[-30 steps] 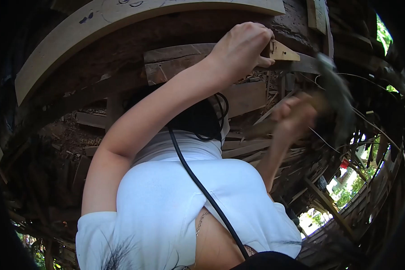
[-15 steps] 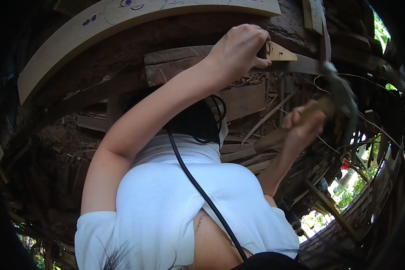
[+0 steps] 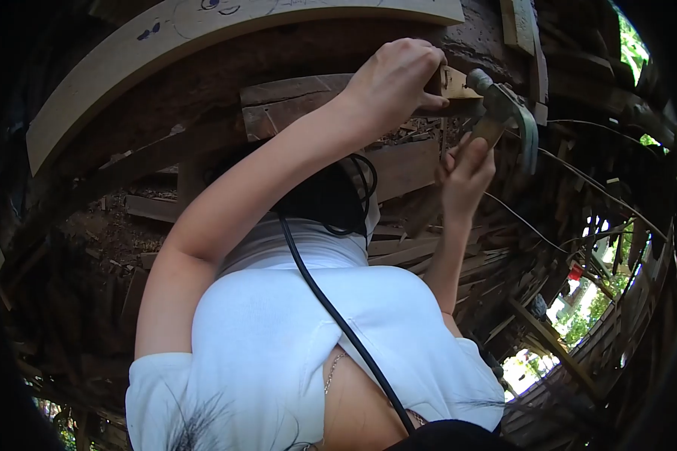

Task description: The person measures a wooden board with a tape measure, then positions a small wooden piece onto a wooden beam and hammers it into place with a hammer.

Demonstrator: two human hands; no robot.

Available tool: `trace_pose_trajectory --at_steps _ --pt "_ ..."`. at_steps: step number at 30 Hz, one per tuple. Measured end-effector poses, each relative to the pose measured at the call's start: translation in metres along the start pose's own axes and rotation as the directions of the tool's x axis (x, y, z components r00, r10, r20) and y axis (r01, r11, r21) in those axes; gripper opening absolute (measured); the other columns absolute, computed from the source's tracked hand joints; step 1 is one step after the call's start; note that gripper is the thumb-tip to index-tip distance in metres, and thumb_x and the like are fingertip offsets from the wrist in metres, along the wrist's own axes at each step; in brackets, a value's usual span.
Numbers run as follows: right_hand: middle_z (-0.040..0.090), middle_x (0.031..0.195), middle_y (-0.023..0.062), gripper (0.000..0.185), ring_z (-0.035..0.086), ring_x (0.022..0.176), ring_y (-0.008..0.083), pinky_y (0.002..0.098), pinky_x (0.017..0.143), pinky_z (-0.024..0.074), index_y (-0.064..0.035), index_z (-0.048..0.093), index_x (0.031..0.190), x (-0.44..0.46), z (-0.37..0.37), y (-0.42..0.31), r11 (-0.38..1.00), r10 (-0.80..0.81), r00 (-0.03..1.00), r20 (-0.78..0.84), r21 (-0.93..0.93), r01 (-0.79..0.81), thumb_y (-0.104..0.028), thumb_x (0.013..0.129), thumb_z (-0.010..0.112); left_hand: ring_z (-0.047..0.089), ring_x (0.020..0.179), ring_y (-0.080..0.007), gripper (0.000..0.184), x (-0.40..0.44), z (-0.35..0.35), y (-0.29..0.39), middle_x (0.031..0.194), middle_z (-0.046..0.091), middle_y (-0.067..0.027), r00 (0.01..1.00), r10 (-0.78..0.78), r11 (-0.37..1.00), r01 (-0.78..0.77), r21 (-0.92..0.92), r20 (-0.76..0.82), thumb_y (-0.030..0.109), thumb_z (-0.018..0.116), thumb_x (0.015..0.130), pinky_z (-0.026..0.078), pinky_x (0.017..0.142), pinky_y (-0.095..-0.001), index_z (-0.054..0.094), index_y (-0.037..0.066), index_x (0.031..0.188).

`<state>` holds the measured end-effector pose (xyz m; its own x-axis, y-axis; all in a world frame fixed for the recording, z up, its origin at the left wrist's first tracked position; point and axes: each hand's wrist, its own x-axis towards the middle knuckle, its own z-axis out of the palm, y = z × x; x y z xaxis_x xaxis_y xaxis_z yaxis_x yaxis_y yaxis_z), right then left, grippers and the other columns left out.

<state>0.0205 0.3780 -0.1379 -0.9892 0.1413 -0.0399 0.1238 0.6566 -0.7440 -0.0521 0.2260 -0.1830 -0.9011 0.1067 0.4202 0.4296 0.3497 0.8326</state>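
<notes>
My left hand [image 3: 398, 79] is closed round the left end of a small pale wooden piece [image 3: 459, 84] near the top of the head view. A claw hammer [image 3: 502, 105] is in my right hand [image 3: 466, 167], its fingers wrapped round the wooden handle just below the metal head. The hammer's striking face is beside the right end of the pale piece; whether they touch I cannot tell. Under the piece lies a dark horizontal board. My left fingertips are partly hidden behind the wood.
A long pale plank [image 3: 98, 79] with blue marks curves across the top left. A reddish-brown wooden block [image 3: 278, 105] lies beside my left forearm. Scrap wood strips [image 3: 406, 244] are piled below, and thin wires run at the right. A black cable [image 3: 331, 308] hangs down my white shirt.
My right hand has swung the hammer left and up, bringing its head close to the pale piece. My left hand keeps its grip and has shifted slightly left in the view.
</notes>
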Motion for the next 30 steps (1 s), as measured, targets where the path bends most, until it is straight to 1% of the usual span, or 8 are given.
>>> trace_pose_trajectory --at_steps 4,5,8,15,20,23,26,30 --pt "0.042 0.055 0.0006 0.049 0.040 0.040 0.0091 0.0235 0.036 0.0326 -0.0032 0.048 0.092 0.006 -0.037 -0.008 0.999 0.019 0.996 -0.088 0.050 -0.015 -0.049 0.095 0.032 0.063 0.084 -0.0294 0.043 0.002 0.001 0.000 0.090 0.064 -0.0155 1.000 0.013 0.999 -0.012 0.048 -0.019 0.021 0.078 0.063 0.051 0.076 -0.0349 0.063 -0.002 0.096" --pt "0.042 0.056 0.0002 0.042 0.039 0.041 0.0077 0.0230 0.036 0.0319 -0.0041 0.047 0.089 0.004 -0.043 0.012 0.882 -0.109 0.990 -0.087 0.452 0.136 -0.045 0.095 0.037 0.063 0.084 -0.0293 0.043 0.000 0.002 -0.001 0.090 0.064 -0.0157 0.999 0.021 0.997 -0.019 0.068 -0.028 0.021 0.078 0.063 0.051 0.076 -0.0347 0.063 -0.002 0.096" --pt "0.043 0.057 -0.0006 0.039 0.040 0.042 0.0076 0.0219 0.037 0.0324 -0.0027 0.049 0.089 -0.005 -0.012 0.001 0.997 0.035 0.999 -0.035 -0.071 -0.037 -0.041 0.094 0.043 0.063 0.084 -0.0292 0.042 -0.001 -0.002 0.000 0.090 0.064 -0.0161 1.000 0.018 0.998 -0.017 0.054 -0.022 0.020 0.078 0.063 0.051 0.077 -0.0348 0.063 -0.002 0.096" --pt "0.040 0.055 -0.0006 0.046 0.039 0.041 0.0094 0.0218 0.037 0.0316 -0.0024 0.048 0.091 -0.008 -0.035 -0.013 0.809 -0.097 0.981 -0.170 0.560 0.177 -0.046 0.095 0.035 0.062 0.085 -0.0296 0.043 0.000 -0.002 0.000 0.090 0.064 -0.0155 1.000 -0.015 0.999 0.015 0.041 -0.005 0.021 0.077 0.064 0.050 0.078 -0.0347 0.062 -0.002 0.096" --pt "0.039 0.056 0.0000 0.052 0.039 0.040 0.0105 0.0243 0.037 0.0330 -0.0035 0.046 0.097 -0.008 -0.009 -0.003 0.997 0.043 0.999 0.023 0.066 -0.044 -0.054 0.094 0.031 0.062 0.086 -0.0300 0.044 0.001 0.001 -0.002 0.091 0.064 -0.0158 0.999 0.029 0.998 -0.028 0.048 -0.023 0.021 0.077 0.063 0.050 0.078 -0.0355 0.062 -0.002 0.097" --pt "0.040 0.055 -0.0013 0.029 0.040 0.041 0.0066 0.0214 0.038 0.0323 -0.0041 0.046 0.088 -0.010 -0.041 -0.004 0.738 -0.072 0.991 -0.112 0.663 0.129 -0.031 0.096 0.041 0.062 0.087 -0.0307 0.044 0.002 0.001 0.000 0.092 0.064 -0.0159 1.000 -0.003 0.998 0.003 0.060 0.000 0.021 0.077 0.064 0.050 0.078 -0.0356 0.062 -0.003 0.097" --pt "0.040 0.056 -0.0010 0.029 0.040 0.041 0.0062 0.0216 0.037 0.0319 -0.0035 0.046 0.089 -0.012 -0.015 -0.013 0.993 0.032 0.984 -0.174 0.116 -0.012 -0.031 0.097 0.040 0.062 0.089 -0.0312 0.044 0.001 -0.005 0.003 0.093 0.064 -0.0160 0.999 -0.029 0.999 0.028 0.027 0.039 0.021 0.077 0.064 0.050 0.079 -0.0365 0.062 -0.003 0.097" --pt "0.038 0.054 -0.0013 0.038 0.039 0.040 0.0077 0.0219 0.037 0.0310 -0.0045 0.047 0.092 -0.003 -0.027 -0.012 0.988 0.090 0.996 -0.007 0.130 -0.089 -0.040 0.097 0.036 0.062 0.089 -0.0312 0.044 -0.002 0.001 0.002 0.093 0.064 -0.0162 1.000 -0.002 0.999 0.001 0.043 0.019 0.021 0.077 0.064 0.049 0.080 -0.0366 0.062 -0.003 0.097"
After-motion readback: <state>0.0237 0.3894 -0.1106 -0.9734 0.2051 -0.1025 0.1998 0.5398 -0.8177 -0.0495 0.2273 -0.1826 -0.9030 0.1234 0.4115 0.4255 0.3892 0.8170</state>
